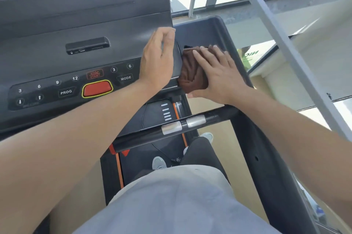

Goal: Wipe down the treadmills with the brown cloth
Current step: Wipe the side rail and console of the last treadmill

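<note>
Standing at the treadmill console [80,29], the person is pressing the brown cloth [192,70] into its right-side tray; right hand [217,75] is lying flat on it, fingers straight; left hand [158,62], relaxed and empty, is resting just beside.

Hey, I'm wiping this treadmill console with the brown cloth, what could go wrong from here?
Your left hand rests on the console edge just above the MODE button and close to the red oval stop/start button; a slip could press one while you stand on the belt. The bunched brown cloth under your flat right hand may only wipe a narrow strip of the dark side tray.
</note>
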{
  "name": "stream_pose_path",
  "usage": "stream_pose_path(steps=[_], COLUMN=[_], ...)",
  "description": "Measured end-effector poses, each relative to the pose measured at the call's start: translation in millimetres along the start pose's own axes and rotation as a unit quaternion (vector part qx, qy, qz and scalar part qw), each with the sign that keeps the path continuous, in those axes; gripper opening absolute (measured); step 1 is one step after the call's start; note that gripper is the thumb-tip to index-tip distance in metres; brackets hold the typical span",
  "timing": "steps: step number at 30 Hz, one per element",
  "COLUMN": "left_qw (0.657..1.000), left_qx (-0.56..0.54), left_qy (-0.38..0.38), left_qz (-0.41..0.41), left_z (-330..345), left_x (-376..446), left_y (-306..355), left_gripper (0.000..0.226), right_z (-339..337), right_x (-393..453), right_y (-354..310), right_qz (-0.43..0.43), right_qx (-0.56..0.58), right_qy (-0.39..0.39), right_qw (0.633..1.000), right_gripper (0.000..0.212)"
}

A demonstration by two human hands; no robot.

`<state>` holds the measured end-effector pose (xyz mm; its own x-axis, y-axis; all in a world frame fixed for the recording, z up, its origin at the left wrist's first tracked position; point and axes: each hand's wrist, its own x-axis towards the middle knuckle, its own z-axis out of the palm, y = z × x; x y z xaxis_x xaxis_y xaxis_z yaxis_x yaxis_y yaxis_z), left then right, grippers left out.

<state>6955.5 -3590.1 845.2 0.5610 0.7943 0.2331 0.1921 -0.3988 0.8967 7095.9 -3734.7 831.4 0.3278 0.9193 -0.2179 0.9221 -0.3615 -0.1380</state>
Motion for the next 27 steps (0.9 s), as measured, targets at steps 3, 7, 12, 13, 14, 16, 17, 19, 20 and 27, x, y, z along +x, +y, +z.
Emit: stream_pose_path(steps=[3, 7, 12, 13, 14, 16, 17, 19, 20, 27], left_qw=[1.0, 0.999, 0.998, 0.998, 0.998, 0.998, 0.998, 0.999, 0.999, 0.999], left_qx=[-0.001, -0.007, -0.028, -0.029, -0.03, -0.028, -0.028, -0.024, -0.02, 0.037], left_qy=[0.016, 0.047, 0.044, 0.038, 0.032, 0.024, 0.021, 0.016, 0.014, 0.012], left_qz=[0.008, 0.022, 0.035, 0.038, 0.041, 0.045, 0.043, 0.034, 0.025, -0.01], left_z=[-10, -16, 1, 5, 9, 18, 22, 30, 34, 63], left_x=[4, 10, 21, 23, 26, 32, 35, 42, 46, 77], left_y=[-3, -4, 4, 6, 8, 10, 10, 9, 8, 1], left_gripper=[0.035, 0.038, 0.036, 0.035, 0.035, 0.035, 0.036, 0.036, 0.036, 0.035], right_z=[30, 52, 57, 54, 49, 37, 32, 21, 16, -14], right_x=[10, 5, 21, 27, 34, 51, 61, 83, 95, 174], right_y=[-6, -58, -98, -97, -95, -83, -75, -54, -43, 6], right_qz=[-0.01, 0.032, 0.046, 0.064, 0.091, 0.15, 0.172, 0.194, 0.201, 0.139], right_qx=[-0.019, 0.107, 0.144, 0.152, 0.163, 0.186, 0.193, 0.199, 0.193, 0.076], right_qy=[0.076, 0.213, 0.269, 0.26, 0.244, 0.213, 0.204, 0.193, 0.193, 0.158], right_qw=[0.997, 0.971, 0.951, 0.951, 0.952, 0.947, 0.944, 0.941, 0.941, 0.975], right_gripper=[0.119, 0.092, 0.067, 0.067, 0.068, 0.068, 0.068, 0.068, 0.069, 0.08])
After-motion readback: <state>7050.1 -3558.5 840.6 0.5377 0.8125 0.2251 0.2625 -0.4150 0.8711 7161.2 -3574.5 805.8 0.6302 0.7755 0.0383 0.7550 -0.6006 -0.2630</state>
